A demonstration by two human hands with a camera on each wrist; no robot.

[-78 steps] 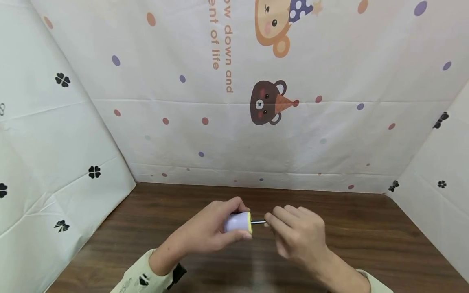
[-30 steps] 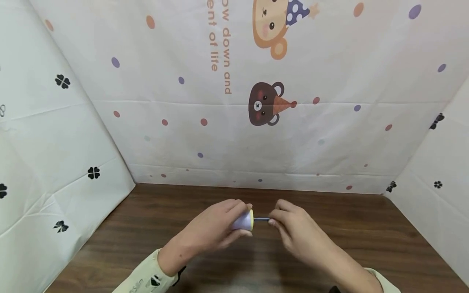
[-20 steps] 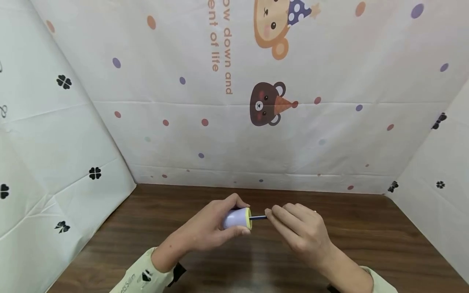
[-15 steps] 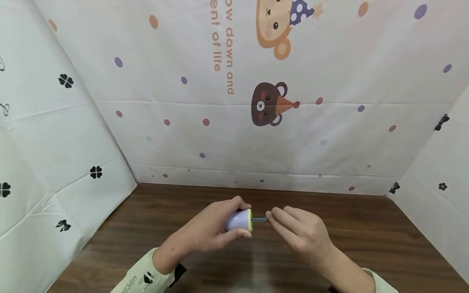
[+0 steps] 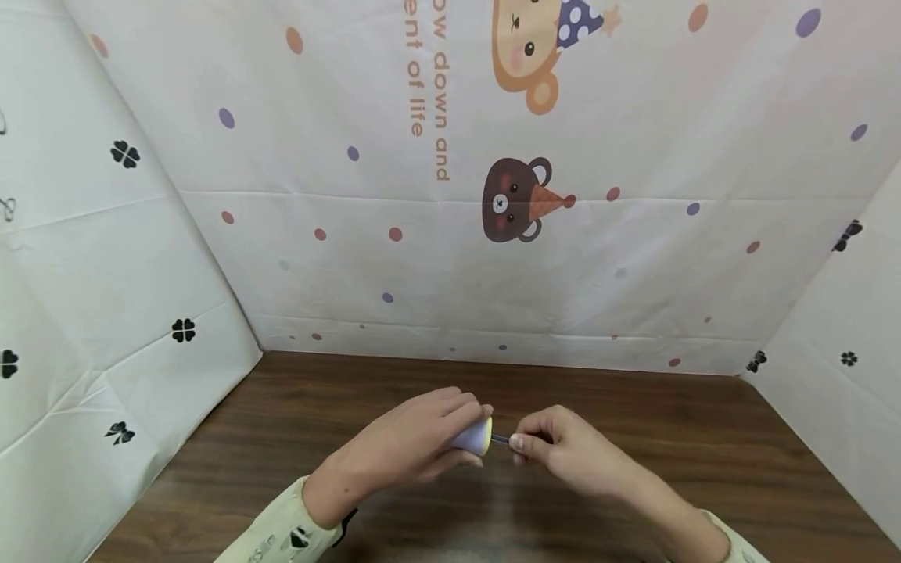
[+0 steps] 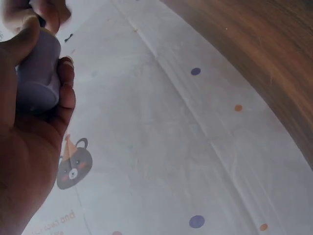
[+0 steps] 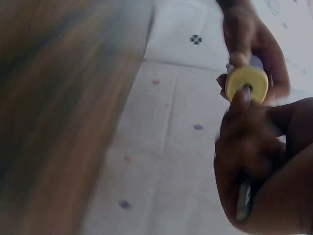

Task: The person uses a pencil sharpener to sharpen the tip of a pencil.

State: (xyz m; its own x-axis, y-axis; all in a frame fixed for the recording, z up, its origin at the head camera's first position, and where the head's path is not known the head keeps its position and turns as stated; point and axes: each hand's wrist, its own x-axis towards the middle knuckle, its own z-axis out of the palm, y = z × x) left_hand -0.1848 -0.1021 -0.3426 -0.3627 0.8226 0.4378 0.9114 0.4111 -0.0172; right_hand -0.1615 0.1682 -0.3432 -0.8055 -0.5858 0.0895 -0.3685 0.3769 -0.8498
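Note:
Around a lilac cylinder with a yellow end curls my left hand, the back of the hand facing up. A thin dark rod sticks out of that yellow end to the right. My right hand pinches the rod, thumb on the near side, a short way from the cylinder. In the left wrist view the lilac body lies between thumb and fingers. The right wrist view shows the yellow face with the rod at its middle; a pale shiny end shows below the right palm, blurred.
Both hands are above a dark brown wooden table. White printed sheets form a back wall, a left wall and a right wall around it.
My right hand has turned from knuckles up to thumb showing, still on the rod. My left hand has rolled over, and the cylinder now tips slightly down to the right.

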